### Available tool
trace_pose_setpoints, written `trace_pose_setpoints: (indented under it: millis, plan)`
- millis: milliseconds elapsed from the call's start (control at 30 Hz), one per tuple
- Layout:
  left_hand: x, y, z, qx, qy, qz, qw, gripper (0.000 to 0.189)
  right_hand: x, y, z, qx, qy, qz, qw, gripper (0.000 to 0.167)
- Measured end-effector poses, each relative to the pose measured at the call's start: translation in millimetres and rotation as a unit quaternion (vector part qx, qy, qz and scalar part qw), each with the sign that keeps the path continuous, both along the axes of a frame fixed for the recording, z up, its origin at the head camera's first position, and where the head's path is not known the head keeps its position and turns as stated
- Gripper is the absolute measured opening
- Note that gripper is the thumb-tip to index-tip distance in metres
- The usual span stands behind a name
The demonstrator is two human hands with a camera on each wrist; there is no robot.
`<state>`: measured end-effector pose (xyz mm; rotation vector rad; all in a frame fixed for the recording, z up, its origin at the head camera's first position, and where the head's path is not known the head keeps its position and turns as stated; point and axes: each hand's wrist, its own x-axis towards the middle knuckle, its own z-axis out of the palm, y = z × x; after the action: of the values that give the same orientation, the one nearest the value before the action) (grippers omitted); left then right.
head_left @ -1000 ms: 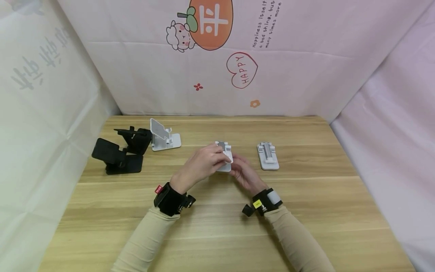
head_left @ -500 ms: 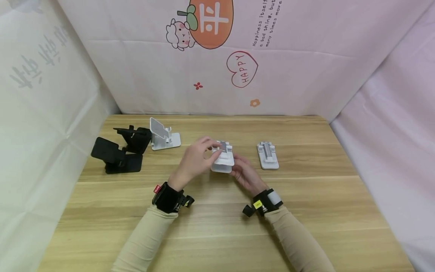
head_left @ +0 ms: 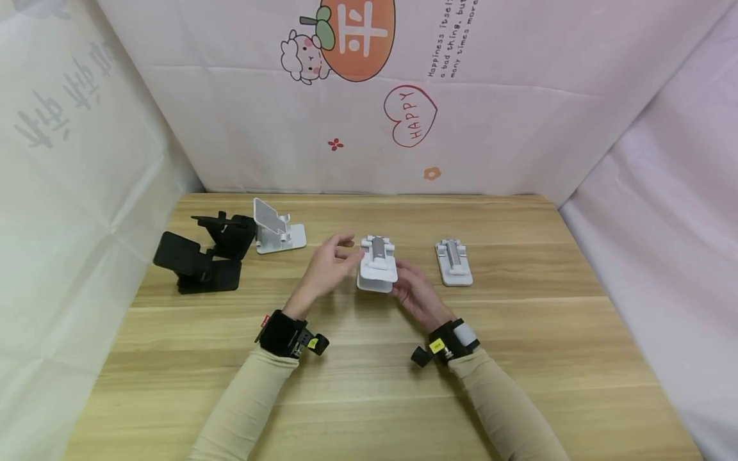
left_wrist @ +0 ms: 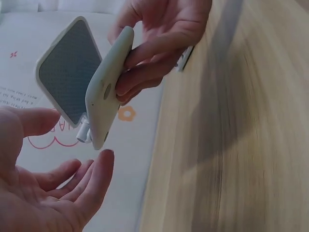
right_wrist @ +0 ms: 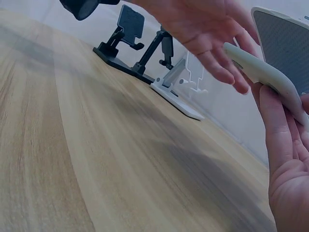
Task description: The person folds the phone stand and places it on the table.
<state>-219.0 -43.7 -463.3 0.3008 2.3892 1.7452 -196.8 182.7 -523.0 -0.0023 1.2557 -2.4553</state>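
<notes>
A white folding phone stand (head_left: 378, 270) is held above the table in the head view, its upper plate tilted partway off its base. My right hand (head_left: 421, 298) grips the base from the right; in the right wrist view its fingers (right_wrist: 273, 113) lie under the base. Beside the stand's left edge is my left hand (head_left: 326, 270), holding nothing. From the left wrist, its thumb (left_wrist: 41, 121) and fingers are spread around the hinge end, and the grey-padded plate (left_wrist: 72, 72) stands apart from the base (left_wrist: 108, 92).
Two black phone stands (head_left: 214, 276) and an unfolded white one (head_left: 282, 237) are grouped at the table's back left. Right of my hands lies a folded white stand (head_left: 454, 262). A printed white cloth (head_left: 369, 173) hangs behind the wooden table (head_left: 369, 397).
The upper plate has lifted away from the base. My left hand has let go of it and drawn back left, its fingers opening. The right hand has kept its hold.
</notes>
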Motion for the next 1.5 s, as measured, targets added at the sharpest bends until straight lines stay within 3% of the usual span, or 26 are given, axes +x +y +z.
trace_pose_setpoints:
  millis: [167, 333, 500, 800, 1033, 1267, 1500]
  plan:
    - [-1.4, 2.4, -3.6, 0.093, -0.094, 0.016, 0.9911, 0.062, 0.0, 0.7, 0.2, -0.010, 0.001, 0.002, 1.0000, 0.031]
    - [-2.4, 3.8, -5.1, 0.116, -0.162, 0.025, 0.9797, 0.061, -0.5, 2.0, 0.4, -0.013, 0.000, 0.000, 0.9999, 0.031]
    - [-1.0, 4.0, -6.1, 0.137, -0.205, 0.004, 0.9692, 0.056, -0.6, 2.3, 0.3, -0.011, -0.004, -0.003, 0.9999, 0.032]
    - [-0.6, 5.8, -7.9, 0.152, -0.212, -0.006, 0.9654, 0.052, -3.3, 3.1, 1.7, 0.008, -0.003, -0.002, 1.0000, 0.038]
    - [0.4, 7.5, -6.4, 0.149, -0.213, 0.002, 0.9655, 0.052, -7.0, 2.9, 4.2, -0.004, -0.018, 0.001, 0.9998, 0.033]
    - [-0.2, 5.7, -8.0, 0.147, -0.207, -0.006, 0.9672, 0.051, -4.9, 4.9, 5.5, 0.028, 0.020, 0.009, 0.9994, 0.027]
    - [-0.2, 6.2, -8.6, 0.150, -0.208, -0.006, 0.9666, 0.051, -3.5, 5.2, 7.2, 0.036, 0.003, 0.000, 0.9994, 0.023]
